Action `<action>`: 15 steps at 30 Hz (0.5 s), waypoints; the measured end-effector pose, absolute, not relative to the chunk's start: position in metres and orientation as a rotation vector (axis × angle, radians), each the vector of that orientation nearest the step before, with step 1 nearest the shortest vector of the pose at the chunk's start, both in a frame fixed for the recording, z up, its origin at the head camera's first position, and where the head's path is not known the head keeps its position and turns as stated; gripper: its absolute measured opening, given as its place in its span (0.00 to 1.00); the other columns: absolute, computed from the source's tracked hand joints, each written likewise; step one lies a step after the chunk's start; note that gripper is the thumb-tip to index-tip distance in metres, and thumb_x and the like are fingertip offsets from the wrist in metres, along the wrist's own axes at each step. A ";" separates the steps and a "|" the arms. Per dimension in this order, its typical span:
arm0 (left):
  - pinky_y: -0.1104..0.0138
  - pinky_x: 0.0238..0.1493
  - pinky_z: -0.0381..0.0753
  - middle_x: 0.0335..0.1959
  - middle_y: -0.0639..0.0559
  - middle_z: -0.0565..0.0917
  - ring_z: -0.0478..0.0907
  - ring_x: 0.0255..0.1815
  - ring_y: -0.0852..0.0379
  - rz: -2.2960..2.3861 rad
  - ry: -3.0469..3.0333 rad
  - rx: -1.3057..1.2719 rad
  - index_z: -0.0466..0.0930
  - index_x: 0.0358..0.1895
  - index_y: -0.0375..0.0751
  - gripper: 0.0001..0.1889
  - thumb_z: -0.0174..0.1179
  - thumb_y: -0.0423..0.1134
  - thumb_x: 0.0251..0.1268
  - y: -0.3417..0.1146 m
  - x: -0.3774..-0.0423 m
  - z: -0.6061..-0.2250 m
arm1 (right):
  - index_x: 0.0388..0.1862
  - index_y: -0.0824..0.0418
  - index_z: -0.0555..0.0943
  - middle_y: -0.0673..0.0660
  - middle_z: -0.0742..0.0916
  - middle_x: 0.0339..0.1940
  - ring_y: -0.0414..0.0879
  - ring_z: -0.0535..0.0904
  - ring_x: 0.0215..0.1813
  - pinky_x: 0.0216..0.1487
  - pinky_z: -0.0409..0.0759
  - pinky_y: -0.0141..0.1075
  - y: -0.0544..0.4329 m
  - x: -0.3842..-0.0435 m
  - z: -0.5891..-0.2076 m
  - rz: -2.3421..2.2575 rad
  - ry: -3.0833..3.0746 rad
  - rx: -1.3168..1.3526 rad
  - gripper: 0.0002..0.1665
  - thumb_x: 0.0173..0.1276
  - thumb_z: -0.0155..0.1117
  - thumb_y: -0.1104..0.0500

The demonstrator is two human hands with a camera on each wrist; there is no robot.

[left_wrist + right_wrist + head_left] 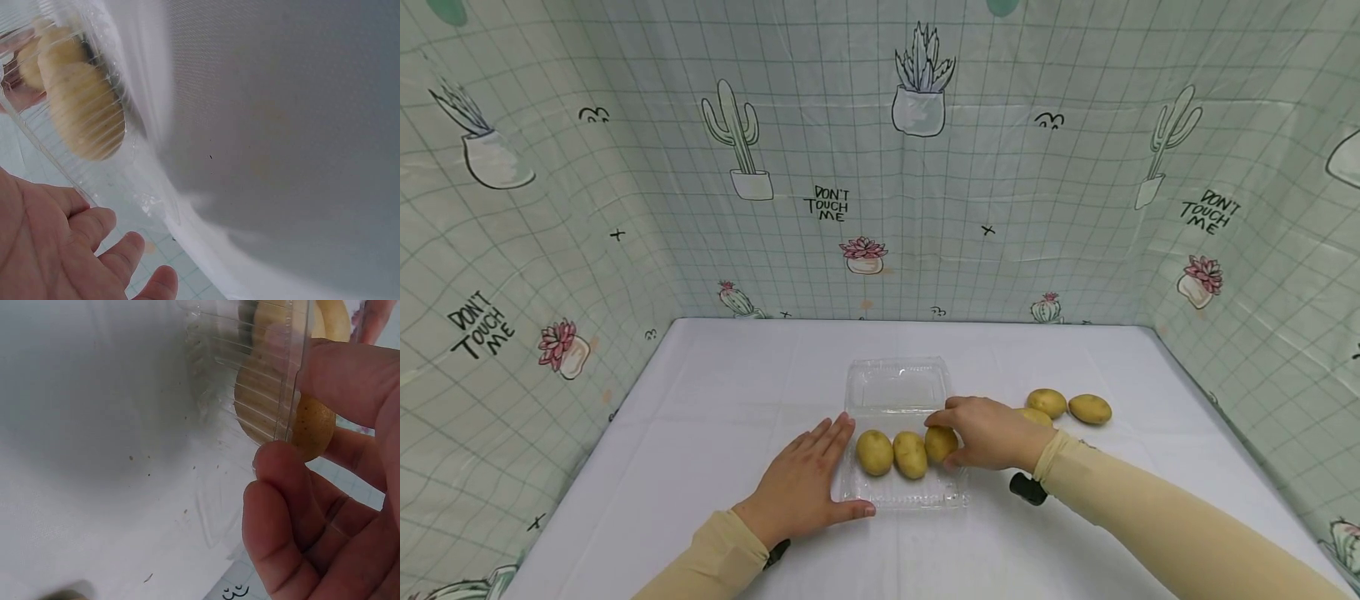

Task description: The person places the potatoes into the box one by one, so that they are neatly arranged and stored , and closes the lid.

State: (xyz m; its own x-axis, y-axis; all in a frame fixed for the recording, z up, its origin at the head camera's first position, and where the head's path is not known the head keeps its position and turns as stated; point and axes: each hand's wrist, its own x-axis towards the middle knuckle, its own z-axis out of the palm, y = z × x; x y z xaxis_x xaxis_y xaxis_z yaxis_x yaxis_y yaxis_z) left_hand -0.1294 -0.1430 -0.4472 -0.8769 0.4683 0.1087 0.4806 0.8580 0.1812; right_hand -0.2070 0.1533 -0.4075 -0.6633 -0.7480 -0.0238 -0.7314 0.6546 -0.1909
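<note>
A clear plastic clamshell box (902,498) lies on the table with its lid (897,385) folded back away from me. Side by side in its base are a left potato (875,452), a middle potato (911,455) and a right potato (942,444). My right hand (992,433) pinches the right potato between thumb and fingers at the box's right end; the right wrist view shows this potato (315,425) partly through the ribbed wall. Spread fingers of my left hand (801,479) rest against the box's left side, the thumb by its front corner.
Right of the box are two loose potatoes, a nearer one (1047,402) and a farther-right one (1090,409); another potato (1036,416) is partly hidden behind my right wrist. A white cloth covers the table (737,375). Patterned curtains (790,275) enclose its back and sides.
</note>
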 end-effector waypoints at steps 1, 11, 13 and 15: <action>0.49 0.71 0.61 0.77 0.42 0.59 0.57 0.76 0.43 -0.312 -2.972 -0.758 0.56 0.78 0.34 0.60 0.50 0.81 0.54 -0.143 -0.129 -0.447 | 0.58 0.58 0.83 0.47 0.82 0.41 0.41 0.79 0.41 0.46 0.81 0.40 0.153 -0.207 -0.408 -0.247 2.770 -1.239 0.33 0.53 0.82 0.51; 0.48 0.71 0.60 0.77 0.42 0.60 0.57 0.76 0.42 -0.341 -2.982 -0.751 0.56 0.77 0.34 0.59 0.56 0.78 0.55 -0.142 -0.128 -0.446 | 0.52 0.55 0.85 0.46 0.86 0.36 0.40 0.79 0.35 0.38 0.81 0.40 0.151 -0.205 -0.411 -0.170 2.856 -1.220 0.30 0.50 0.83 0.50; 0.48 0.71 0.60 0.77 0.42 0.59 0.57 0.76 0.43 -0.335 -2.987 -0.746 0.56 0.78 0.34 0.59 0.55 0.78 0.54 -0.142 -0.129 -0.446 | 0.52 0.55 0.85 0.45 0.86 0.35 0.39 0.79 0.34 0.38 0.81 0.41 0.150 -0.205 -0.413 -0.171 2.858 -1.229 0.29 0.50 0.83 0.50; 0.48 0.71 0.60 0.77 0.42 0.59 0.57 0.76 0.43 -0.327 -2.991 -0.742 0.56 0.78 0.35 0.59 0.54 0.79 0.54 -0.142 -0.129 -0.447 | 0.52 0.55 0.85 0.45 0.85 0.35 0.39 0.79 0.34 0.39 0.81 0.41 0.150 -0.204 -0.415 -0.176 2.858 -1.230 0.29 0.51 0.82 0.50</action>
State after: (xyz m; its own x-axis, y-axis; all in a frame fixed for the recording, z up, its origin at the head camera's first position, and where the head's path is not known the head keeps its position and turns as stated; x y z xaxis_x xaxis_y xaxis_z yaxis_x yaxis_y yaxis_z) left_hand -0.1289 -0.1419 -0.4465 -0.8844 0.4577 0.0913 0.4666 0.8630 0.1937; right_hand -0.2044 0.1500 -0.4148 -0.6880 -0.7254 0.0214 -0.7225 0.6819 -0.1138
